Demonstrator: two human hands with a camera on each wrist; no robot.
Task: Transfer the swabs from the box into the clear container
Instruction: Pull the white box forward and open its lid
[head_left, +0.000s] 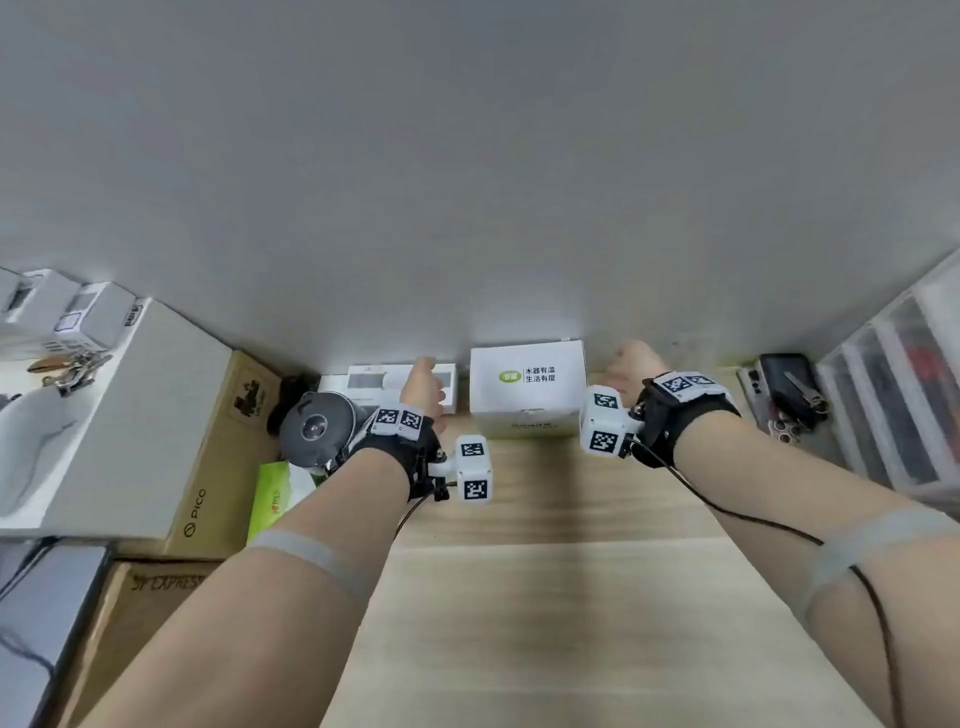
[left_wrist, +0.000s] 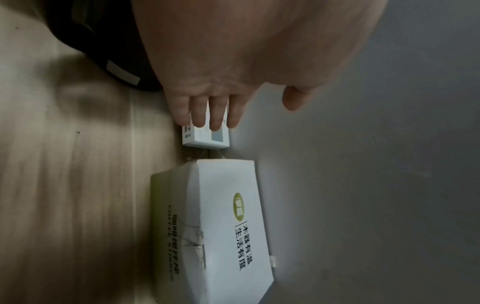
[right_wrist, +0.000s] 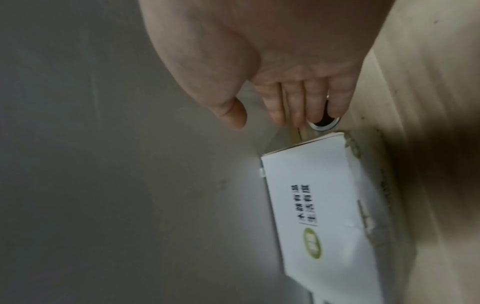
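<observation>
both the left hand (head_left: 423, 387) and the right hand (head_left: 626, 364) reach with straight fingers, holding nothing, either side of the white box (head_left: 527, 392) at the far wall; they should close evenly on its sides before lifting, with no clear container visible.

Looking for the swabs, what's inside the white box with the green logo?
Unknown: the white cardboard box with the green logo is closed, its contents hidden. Behind it stands the grey wall.

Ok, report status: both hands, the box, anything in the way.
Left hand open, fingers over small white box. Right hand open, empty, beside large white box. Swabs and clear container not in view. Nothing blocking.
</observation>
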